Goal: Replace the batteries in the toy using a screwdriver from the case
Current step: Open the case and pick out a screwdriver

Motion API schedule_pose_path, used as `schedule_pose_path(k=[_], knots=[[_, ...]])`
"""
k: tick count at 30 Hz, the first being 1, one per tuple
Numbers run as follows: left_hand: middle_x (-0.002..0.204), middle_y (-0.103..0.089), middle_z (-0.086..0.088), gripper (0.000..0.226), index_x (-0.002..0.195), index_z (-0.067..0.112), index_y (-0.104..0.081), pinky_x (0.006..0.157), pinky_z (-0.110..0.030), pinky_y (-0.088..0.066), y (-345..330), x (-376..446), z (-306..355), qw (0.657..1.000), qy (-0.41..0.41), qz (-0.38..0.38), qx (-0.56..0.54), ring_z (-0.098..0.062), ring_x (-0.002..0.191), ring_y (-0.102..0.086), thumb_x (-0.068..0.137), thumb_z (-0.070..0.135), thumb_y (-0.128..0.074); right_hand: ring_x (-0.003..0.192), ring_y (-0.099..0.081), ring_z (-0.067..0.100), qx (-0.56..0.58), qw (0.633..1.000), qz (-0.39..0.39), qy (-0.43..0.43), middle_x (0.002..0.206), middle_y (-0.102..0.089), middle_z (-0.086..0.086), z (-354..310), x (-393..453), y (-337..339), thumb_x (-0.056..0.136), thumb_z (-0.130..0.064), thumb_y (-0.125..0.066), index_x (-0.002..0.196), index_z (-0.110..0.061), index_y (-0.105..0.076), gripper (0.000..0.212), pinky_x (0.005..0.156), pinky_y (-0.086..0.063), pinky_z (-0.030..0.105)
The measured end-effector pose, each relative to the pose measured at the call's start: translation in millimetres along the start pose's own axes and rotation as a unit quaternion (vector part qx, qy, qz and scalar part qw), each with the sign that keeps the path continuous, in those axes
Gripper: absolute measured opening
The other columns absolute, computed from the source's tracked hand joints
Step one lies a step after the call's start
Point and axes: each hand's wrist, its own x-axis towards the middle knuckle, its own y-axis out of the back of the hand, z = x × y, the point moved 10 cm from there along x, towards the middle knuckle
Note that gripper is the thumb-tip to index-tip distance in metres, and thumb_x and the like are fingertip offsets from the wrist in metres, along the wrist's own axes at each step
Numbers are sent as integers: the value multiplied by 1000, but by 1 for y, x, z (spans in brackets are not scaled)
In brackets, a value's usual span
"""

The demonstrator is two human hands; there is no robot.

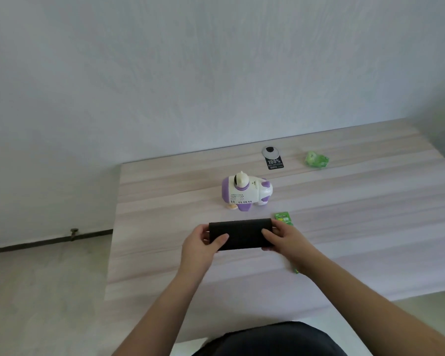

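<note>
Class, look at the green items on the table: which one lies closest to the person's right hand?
The flat green battery pack, just beyond the right hand. The crumpled green wrapper lies far back, beyond the toy.

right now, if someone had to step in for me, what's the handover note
Left hand grips the left end of the black case; right hand grips the right end. The case is closed, held just over the table.
The purple-and-white toy stands on the table beyond the case, untouched. A green battery pack lies by the right hand, partly hidden. A crumpled green wrapper and a black tag lie at the far side.
Done: case picked up.
Left: open the case, take a screwdriver, open the toy's battery cover, swap the batteries, close it again.
</note>
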Motion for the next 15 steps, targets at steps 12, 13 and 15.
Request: schedule_pose_path(k=[12, 13, 15], knots=[[100, -74, -8, 26, 111, 8, -65, 85, -40, -58, -12, -2, -2, 989, 44, -102, -102, -19, 91, -72, 87, 16, -71, 95, -68, 20, 62, 995, 81, 13, 104, -69, 10, -5, -13, 9, 87, -17, -70, 118, -9, -60, 34, 70, -55, 21], [101, -74, -8, 27, 112, 8, -64, 85, -39, -58, -15, -4, -3, 987, 55, -107, -109, -20, 92, -72, 88, 17, -70, 97, -67, 20, 87, 992, 88, 7, 105, -69, 10, -2, -14, 10, 87, -18, -69, 119, -9, -59, 34, 71, -56, 21], [104, -72, -11, 28, 113, 8, -59, 84, -37, -59, -21, -5, -6, 984, 76, -108, -123, -21, 94, -71, 89, 18, -69, 101, -65, 20, 154, 984, 84, -8, 111, -66, 11, 4, -17, 7, 91, -19, -65, 123, -9, -57, 35, 77, -57, 23]])
